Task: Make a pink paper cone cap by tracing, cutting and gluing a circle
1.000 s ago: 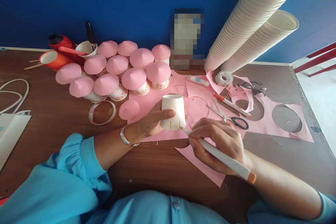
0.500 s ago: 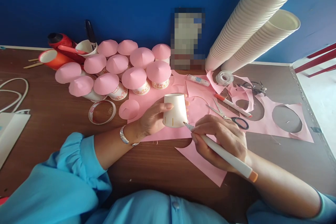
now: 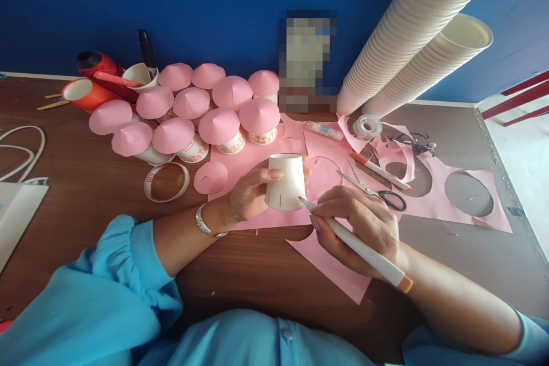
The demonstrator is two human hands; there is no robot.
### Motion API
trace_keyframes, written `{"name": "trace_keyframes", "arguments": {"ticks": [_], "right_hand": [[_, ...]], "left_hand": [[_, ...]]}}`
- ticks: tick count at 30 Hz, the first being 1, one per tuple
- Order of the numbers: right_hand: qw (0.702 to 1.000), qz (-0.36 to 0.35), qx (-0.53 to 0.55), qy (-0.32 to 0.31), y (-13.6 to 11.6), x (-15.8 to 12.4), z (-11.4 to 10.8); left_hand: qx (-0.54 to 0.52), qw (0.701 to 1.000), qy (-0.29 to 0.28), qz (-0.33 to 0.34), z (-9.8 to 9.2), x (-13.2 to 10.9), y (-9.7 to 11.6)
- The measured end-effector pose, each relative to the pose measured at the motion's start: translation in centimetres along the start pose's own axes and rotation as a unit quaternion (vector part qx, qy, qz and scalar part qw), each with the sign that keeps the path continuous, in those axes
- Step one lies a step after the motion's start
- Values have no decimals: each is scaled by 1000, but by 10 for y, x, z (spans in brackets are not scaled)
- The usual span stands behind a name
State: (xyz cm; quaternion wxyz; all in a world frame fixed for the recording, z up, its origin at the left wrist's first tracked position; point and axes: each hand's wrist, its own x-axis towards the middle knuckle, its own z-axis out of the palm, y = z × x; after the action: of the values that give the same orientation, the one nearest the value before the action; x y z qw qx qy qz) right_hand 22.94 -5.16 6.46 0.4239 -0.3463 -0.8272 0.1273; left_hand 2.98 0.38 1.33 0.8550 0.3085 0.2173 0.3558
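Note:
My left hand (image 3: 253,191) is wrapped round a white paper cup (image 3: 286,178), thumb on its near side and fingertips showing past its right edge. The cup is upside down, wide rim downward, with short orange-brown strokes low on its side. Pinched in my right hand (image 3: 358,223) is a white marker (image 3: 364,249) with an orange end. Its tip is at the cup's lower right side. Pink paper (image 3: 253,214) lies beneath the hands. Several cups with pink paper cones (image 3: 220,126) on top stand behind to the left.
Scissors (image 3: 371,190), a second marker (image 3: 381,171), clear tape (image 3: 367,126) and a glue tube (image 3: 325,130) lie at right. Tall cup stacks (image 3: 407,40) lean by the blue wall. A paper ring (image 3: 166,182) and an orange cup (image 3: 88,95) are at left.
The marker and my right hand have shifted slightly left. The cup has turned or tilted a little in my left hand, its marks now a bit further left.

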Motion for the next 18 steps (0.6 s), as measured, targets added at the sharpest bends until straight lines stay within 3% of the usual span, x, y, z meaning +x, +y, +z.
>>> {"name": "trace_keyframes", "arguments": {"ticks": [18], "right_hand": [[1000,-6,-4,-2,0,2,-1]], "left_hand": [[9,1000,-5,1,-1,0,-1]]}}
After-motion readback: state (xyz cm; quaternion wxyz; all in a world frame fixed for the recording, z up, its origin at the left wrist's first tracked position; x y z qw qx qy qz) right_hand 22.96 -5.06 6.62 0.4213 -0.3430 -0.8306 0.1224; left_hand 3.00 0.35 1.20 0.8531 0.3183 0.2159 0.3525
